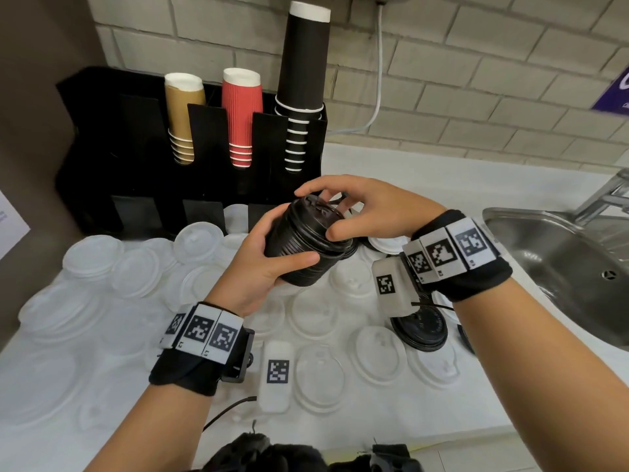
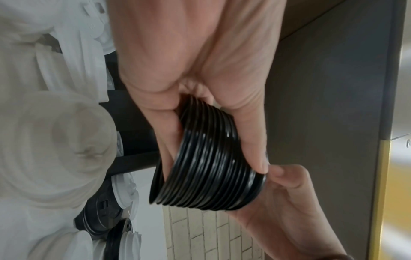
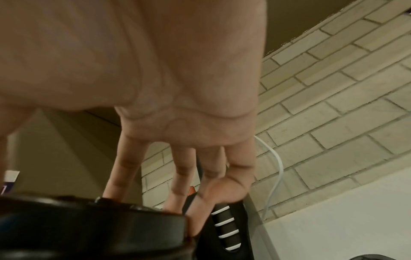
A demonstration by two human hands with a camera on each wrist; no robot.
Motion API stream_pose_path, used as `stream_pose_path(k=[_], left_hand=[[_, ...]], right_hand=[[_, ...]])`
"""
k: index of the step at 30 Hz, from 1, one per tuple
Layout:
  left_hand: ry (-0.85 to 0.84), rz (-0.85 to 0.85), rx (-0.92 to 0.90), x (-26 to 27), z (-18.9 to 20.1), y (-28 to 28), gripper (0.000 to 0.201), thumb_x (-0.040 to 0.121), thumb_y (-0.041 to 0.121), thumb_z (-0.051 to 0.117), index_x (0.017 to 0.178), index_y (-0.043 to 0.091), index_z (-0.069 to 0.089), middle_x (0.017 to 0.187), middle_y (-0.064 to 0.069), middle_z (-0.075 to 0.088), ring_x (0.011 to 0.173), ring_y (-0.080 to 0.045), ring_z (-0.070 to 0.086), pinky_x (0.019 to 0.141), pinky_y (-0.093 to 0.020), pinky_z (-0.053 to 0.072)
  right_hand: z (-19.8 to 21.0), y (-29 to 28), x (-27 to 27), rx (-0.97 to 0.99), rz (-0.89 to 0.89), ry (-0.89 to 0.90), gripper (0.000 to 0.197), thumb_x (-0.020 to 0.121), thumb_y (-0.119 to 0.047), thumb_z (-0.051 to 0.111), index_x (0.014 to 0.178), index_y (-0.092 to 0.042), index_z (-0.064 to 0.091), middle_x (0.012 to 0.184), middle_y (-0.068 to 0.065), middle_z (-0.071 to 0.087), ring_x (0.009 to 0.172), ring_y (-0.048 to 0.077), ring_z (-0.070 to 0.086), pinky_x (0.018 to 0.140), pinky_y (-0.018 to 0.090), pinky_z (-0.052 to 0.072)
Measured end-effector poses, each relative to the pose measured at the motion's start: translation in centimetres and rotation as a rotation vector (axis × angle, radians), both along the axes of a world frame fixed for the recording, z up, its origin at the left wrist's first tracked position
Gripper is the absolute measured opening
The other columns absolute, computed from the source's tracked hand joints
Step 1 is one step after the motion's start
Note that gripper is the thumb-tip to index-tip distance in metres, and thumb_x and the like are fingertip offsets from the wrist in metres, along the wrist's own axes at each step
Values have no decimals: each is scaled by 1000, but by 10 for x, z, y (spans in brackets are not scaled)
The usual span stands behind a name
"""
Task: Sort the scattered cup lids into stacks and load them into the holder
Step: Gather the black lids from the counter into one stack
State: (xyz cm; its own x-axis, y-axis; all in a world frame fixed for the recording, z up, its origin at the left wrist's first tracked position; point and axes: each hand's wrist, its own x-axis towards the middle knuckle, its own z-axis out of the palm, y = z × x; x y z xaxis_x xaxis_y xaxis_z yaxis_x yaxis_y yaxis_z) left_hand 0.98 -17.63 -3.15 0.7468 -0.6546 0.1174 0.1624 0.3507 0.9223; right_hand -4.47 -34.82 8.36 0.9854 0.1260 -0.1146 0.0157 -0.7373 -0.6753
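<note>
A tilted stack of black lids (image 1: 303, 253) is held above the counter in front of the black holder (image 1: 112, 137). My left hand (image 1: 262, 253) grips the stack's side from below, thumb across the ribbed rims. My right hand (image 1: 354, 206) arches over the stack's top end, thumb on the rim and fingertips on the top lid. In the left wrist view the black lid stack (image 2: 209, 167) sits between my left hand's fingers (image 2: 169, 133) and thumb, with the right hand (image 2: 289, 190) at its far end. The right wrist view shows the right hand's fingers (image 3: 182, 176) reaching over the top lid (image 3: 89, 219).
Many clear and white lids (image 1: 316, 379) lie scattered over the white counter. Loose black lids (image 1: 420, 330) lie under my right wrist. The holder carries brown (image 1: 183, 110), red (image 1: 241, 110) and black cups (image 1: 303, 80). A steel sink (image 1: 561, 260) and tap are at the right.
</note>
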Motion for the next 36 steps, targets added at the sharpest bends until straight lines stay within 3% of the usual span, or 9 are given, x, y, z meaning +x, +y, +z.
stream_pose_path(k=[6, 10, 12, 16, 18, 23, 26, 30, 36], left_hand=[[25, 5, -6, -1, -1, -4, 74, 60, 13, 78, 127, 31, 53, 128, -4, 62, 116, -19, 62, 83, -30, 57], [41, -1, -23, -2, -2, -6, 74, 62, 11, 77, 129, 29, 51, 129, -6, 61, 117, -21, 62, 80, -29, 56], [41, -6, -29, -3, -3, -7, 74, 62, 12, 77, 129, 30, 51, 130, -6, 61, 118, -21, 61, 80, -28, 56], [72, 4, -64, -1, -6, -7, 72, 67, 9, 74, 131, 31, 50, 131, -5, 60, 118, -18, 61, 78, -27, 56], [93, 25, -91, 1, -7, -6, 70, 67, 10, 73, 130, 32, 51, 129, -3, 61, 118, -18, 62, 78, -26, 56], [127, 29, -144, 5, -6, -4, 68, 70, 10, 75, 129, 33, 51, 127, -2, 64, 116, -19, 63, 78, -28, 56], [122, 32, -159, 5, -6, -5, 65, 71, 9, 74, 126, 36, 53, 126, -1, 64, 116, -20, 63, 77, -28, 57], [104, 16, -166, 3, -4, -9, 63, 74, 7, 71, 125, 37, 52, 127, 2, 63, 119, -19, 61, 79, -29, 56], [95, -5, -156, 0, -4, -14, 68, 68, 11, 77, 125, 37, 52, 120, 7, 68, 115, -16, 64, 79, -28, 56]], right_hand=[[-1, 1, -4, 1, 17, -42, 56, 71, -19, 71, 121, -37, 54, 114, 4, 55, 94, 26, 64, 89, 45, 54], [-2, -5, 0, -14, 34, -58, 57, 77, -9, 74, 125, -33, 53, 117, 7, 53, 101, 28, 62, 90, 46, 53], [-2, -6, -1, -28, 40, -53, 59, 78, -14, 76, 128, -34, 51, 119, 7, 52, 100, 25, 63, 89, 40, 55], [-1, -18, -7, -14, -98, -93, 56, 83, -38, 71, 133, -41, 45, 117, -5, 49, 92, 8, 64, 81, 13, 52], [-4, -29, -12, -152, -171, -100, 44, 87, -40, 65, 127, -30, 52, 113, -4, 54, 97, 12, 61, 82, 17, 48], [-34, -52, -36, -737, -45, 409, 55, 76, -46, 75, 121, -24, 52, 112, -4, 53, 102, 17, 54, 88, 30, 46], [-54, -64, -47, -714, -53, 564, 67, 63, -43, 85, 113, -29, 43, 104, -2, 53, 91, 17, 53, 80, 33, 49], [-76, -72, -56, -759, -50, 669, 86, 60, -35, 88, 127, -28, 34, 83, -6, 47, 73, 13, 50, 59, 27, 43], [-86, -77, -61, -716, -76, 610, 69, 68, -31, 81, 120, -28, 36, 96, 0, 48, 71, 13, 51, 59, 28, 45]])
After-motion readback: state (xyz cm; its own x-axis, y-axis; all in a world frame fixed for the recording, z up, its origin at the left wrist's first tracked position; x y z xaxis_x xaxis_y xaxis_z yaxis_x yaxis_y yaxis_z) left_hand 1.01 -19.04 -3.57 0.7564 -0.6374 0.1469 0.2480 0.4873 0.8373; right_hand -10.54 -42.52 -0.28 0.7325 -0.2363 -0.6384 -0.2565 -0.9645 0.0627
